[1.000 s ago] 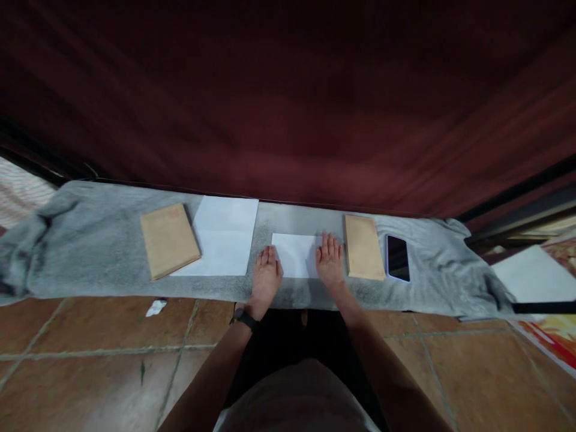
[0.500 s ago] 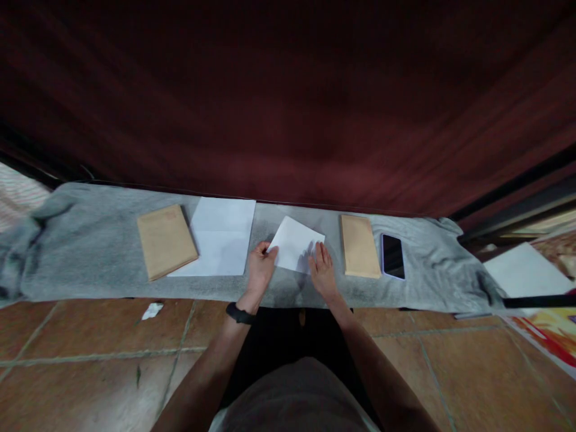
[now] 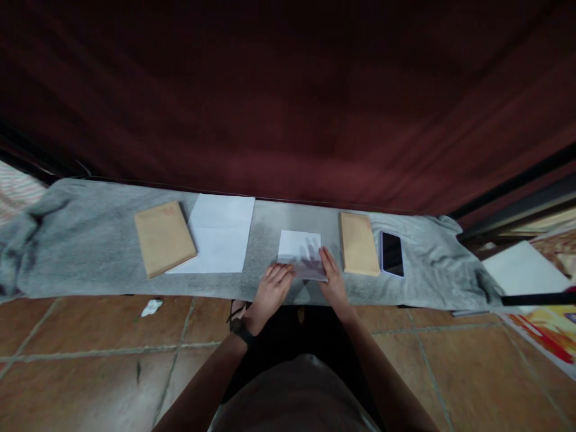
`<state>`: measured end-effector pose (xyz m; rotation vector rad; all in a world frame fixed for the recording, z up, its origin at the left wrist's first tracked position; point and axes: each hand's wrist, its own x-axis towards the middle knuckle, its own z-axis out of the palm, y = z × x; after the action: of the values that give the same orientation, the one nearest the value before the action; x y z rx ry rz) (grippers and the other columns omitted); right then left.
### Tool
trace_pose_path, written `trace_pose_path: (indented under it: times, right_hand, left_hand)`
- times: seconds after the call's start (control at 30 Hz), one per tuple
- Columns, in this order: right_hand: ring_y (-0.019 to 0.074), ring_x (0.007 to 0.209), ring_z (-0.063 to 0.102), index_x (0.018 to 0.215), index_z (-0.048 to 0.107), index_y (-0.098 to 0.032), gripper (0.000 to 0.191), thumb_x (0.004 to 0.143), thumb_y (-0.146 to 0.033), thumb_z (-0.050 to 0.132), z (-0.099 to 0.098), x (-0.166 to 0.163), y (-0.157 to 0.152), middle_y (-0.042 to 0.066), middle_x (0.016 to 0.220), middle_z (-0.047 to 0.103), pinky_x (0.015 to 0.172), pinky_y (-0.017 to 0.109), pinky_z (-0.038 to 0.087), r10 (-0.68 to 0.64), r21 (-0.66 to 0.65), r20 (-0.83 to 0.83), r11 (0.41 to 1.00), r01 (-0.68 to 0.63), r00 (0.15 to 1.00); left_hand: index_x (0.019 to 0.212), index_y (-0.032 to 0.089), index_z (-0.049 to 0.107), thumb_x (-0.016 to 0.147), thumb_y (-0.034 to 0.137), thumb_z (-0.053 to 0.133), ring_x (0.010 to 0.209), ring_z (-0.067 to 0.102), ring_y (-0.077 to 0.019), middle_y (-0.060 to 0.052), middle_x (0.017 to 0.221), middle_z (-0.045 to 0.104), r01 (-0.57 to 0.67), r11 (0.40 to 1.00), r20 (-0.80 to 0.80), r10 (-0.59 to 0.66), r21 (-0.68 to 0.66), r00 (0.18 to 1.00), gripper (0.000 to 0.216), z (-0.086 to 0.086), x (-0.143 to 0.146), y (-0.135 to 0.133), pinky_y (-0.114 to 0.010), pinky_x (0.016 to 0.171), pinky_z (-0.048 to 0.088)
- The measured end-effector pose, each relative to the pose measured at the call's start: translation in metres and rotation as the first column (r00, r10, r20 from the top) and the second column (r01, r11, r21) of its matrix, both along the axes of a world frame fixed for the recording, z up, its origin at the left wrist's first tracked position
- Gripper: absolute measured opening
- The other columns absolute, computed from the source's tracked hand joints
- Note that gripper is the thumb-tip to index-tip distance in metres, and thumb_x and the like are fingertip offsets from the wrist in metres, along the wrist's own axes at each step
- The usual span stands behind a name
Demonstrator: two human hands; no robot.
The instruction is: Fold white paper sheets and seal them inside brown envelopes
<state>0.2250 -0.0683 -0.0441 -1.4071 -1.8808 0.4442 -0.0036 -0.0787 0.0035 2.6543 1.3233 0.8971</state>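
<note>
A small folded piece of white paper point(image 3: 299, 243) lies in front of me on the grey cloth point(image 3: 265, 222), with a crease across it and its near part in shadow. My left hand point(image 3: 273, 289) has its fingers curled over the paper's near left corner. At the right edge, my right hand point(image 3: 332, 277) grips the paper, fingers along the side and thumb toward the near corner. Left of them lies a larger white sheet point(image 3: 220, 237) with a faint crease. A stack of brown envelopes point(image 3: 164, 238) partly covers that sheet.
Right of my hands lies a second brown envelope stack point(image 3: 360, 245), beside a phone point(image 3: 392, 254) with a pale purple edge. A dark red curtain point(image 3: 288, 120) hangs behind the narrow cloth-covered surface. A scrap of white paper point(image 3: 152, 308) is on the tiled floor point(image 3: 112, 384).
The small white paper has turned to lie nearly square to me and its near edge has lifted or folded. My left hand has moved nearer to me and slightly right.
</note>
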Motion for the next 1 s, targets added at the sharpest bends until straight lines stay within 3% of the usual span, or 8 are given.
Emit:
trace_pose_path:
  times: [0.13,0.3,0.53,0.8,1.0]
  right_hand:
    - [0.0208,0.146,0.039,0.147,0.05,-0.03,0.077,0.076,0.0,0.049,0.001,0.008,-0.025,0.002,0.158,0.043,0.121,0.048,0.034,0.193,-0.073,0.147,0.98,-0.184,0.97]
    - [0.0218,0.144,0.043,0.141,0.058,-0.029,0.069,0.077,-0.003,0.05,0.002,0.012,-0.047,0.002,0.153,0.05,0.122,0.05,0.032,0.281,-0.146,0.254,0.957,-0.251,0.925]
    - [0.0191,0.14,0.048,0.135,0.063,-0.029,0.059,0.084,-0.003,0.048,0.001,0.019,-0.051,0.002,0.148,0.056,0.121,0.049,0.034,0.301,-0.139,0.224,0.951,-0.275,0.927]
    - [0.0203,0.134,0.054,0.126,0.069,-0.028,0.047,0.089,-0.007,0.052,-0.001,0.018,-0.05,0.003,0.139,0.063,0.118,0.051,0.038,0.26,-0.116,0.14,0.963,-0.245,0.955]
    - [0.0219,0.12,0.064,0.115,0.073,-0.027,0.026,0.098,-0.023,0.054,0.002,0.019,-0.045,0.005,0.124,0.073,0.111,0.048,0.044,0.209,-0.121,0.041,0.972,-0.203,0.977]
  left_hand:
    - [0.112,0.021,0.068,0.093,0.006,0.05,0.114,0.063,-0.0232,-0.008,0.124,0.07,0.053,0.995,-0.147,-0.065,-0.082,0.987,0.03,-0.019,-0.011,-0.021,-0.042,0.105,0.046]
    - [0.121,0.02,0.065,0.092,0.004,0.049,0.121,0.061,-0.0236,-0.009,0.127,0.069,0.088,0.988,-0.238,-0.117,-0.126,0.964,0.037,-0.03,-0.009,-0.047,-0.043,0.108,0.045]
    - [0.12,0.021,0.067,0.092,0.009,0.052,0.123,0.061,-0.0247,-0.009,0.129,0.068,-0.002,0.976,-0.047,-0.009,-0.217,0.999,0.034,-0.036,-0.017,-0.042,-0.046,0.109,0.047]
    - [0.114,0.023,0.07,0.091,0.008,0.052,0.123,0.061,-0.0231,-0.007,0.128,0.069,0.032,0.959,0.112,-0.001,-0.281,0.994,0.033,-0.036,-0.04,-0.03,-0.046,0.106,0.051]
    - [0.106,0.024,0.072,0.095,0.018,0.056,0.118,0.064,-0.0232,-0.006,0.123,0.072,0.056,0.941,0.199,0.012,-0.334,0.98,0.02,-0.03,-0.04,-0.025,-0.046,0.105,0.05]
